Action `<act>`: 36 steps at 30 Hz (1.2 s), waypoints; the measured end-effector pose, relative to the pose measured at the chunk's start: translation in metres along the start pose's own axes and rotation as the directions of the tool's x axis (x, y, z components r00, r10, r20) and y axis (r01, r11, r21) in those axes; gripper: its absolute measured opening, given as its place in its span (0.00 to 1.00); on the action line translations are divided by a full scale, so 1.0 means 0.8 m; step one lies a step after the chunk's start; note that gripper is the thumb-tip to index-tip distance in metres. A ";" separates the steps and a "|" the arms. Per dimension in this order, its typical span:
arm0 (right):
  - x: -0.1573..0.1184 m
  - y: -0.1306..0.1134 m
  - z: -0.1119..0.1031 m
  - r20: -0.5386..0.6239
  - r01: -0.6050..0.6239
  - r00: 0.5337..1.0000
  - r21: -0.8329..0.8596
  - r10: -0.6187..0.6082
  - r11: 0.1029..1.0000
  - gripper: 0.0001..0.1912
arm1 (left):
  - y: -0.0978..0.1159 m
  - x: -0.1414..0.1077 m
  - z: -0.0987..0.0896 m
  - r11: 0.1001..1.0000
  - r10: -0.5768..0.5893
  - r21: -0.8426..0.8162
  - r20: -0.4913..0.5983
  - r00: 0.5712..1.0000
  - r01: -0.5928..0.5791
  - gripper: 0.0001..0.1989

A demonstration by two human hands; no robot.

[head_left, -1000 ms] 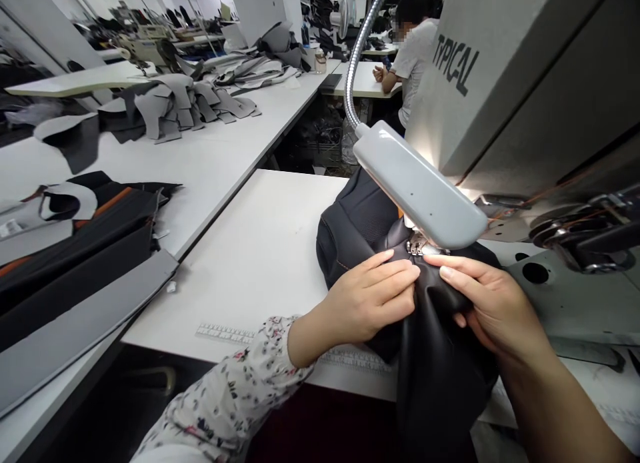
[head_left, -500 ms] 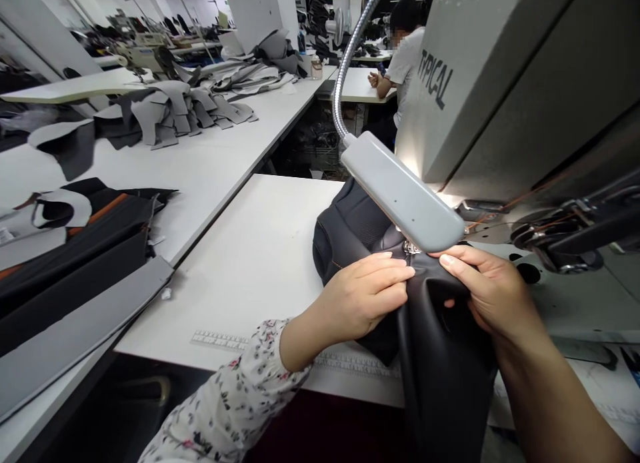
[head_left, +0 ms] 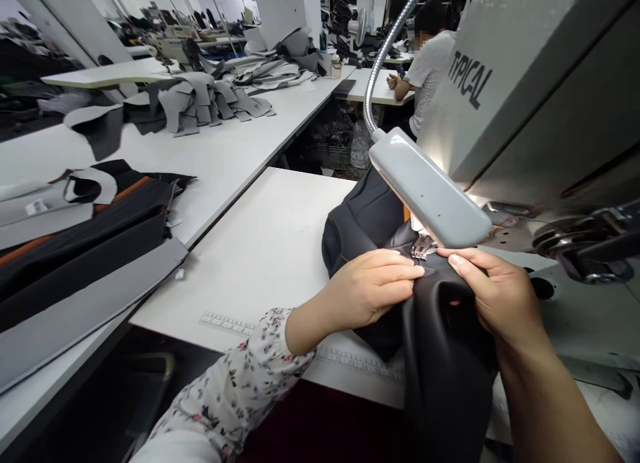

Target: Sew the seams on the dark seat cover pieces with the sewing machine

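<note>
The right grip [head_left: 505,296] is clamped on the black cover [head_left: 450,363], thumb on top, just beside the presser foot [head_left: 423,248]. The left grip [head_left: 377,283] rests on the same material, fingers together and extended; whether its thumb pinches from below is hidden. The black cover lies under the presser foot of the sewing machine [head_left: 505,116], bunched on the tabletop [head_left: 250,250] beyond the hands and draping over the front edge. A lamp [head_left: 430,190] overhangs the spot, and a ruler [head_left: 225,323] lies near the left sleeve [head_left: 260,356].

The step in hand looks like guiding a seam through; whether the needle is running I cannot tell. The next move seems to call for holding the layers flat and aligned, feeding evenly, with fingertips clear of the presser foot and the hanging fold free of drag.
</note>
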State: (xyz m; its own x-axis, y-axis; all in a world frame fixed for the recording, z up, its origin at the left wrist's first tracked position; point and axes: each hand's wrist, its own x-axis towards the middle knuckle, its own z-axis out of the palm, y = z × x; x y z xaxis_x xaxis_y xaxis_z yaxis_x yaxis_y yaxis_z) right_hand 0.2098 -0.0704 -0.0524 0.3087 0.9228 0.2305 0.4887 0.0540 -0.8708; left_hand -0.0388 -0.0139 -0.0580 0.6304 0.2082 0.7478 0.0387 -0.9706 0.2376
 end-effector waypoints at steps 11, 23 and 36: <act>0.011 -0.002 0.009 -0.092 0.093 0.991 -0.057 -0.098 0.994 0.14 | -0.011 0.001 0.003 0.996 -0.012 -0.084 -0.044 0.999 0.008 0.08; 0.020 0.020 0.017 -0.113 0.228 0.963 -0.136 -0.244 0.964 0.13 | -0.022 0.005 0.002 0.993 -0.063 -0.103 0.020 0.998 0.064 0.07; -0.115 -0.021 -0.003 0.123 0.640 0.744 -0.414 -0.657 0.647 0.14 | 0.077 0.086 0.018 0.943 -0.210 0.317 0.342 0.916 0.098 0.17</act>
State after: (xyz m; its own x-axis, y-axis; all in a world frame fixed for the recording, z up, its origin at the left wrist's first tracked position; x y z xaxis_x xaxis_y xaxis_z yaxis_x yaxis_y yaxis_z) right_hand 0.1752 -0.1569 -0.0582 -0.1920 0.6981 0.6898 0.8515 0.4680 -0.2366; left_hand 0.0184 -0.0610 -0.0009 0.8344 0.3534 0.4230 0.3442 -0.9335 0.1008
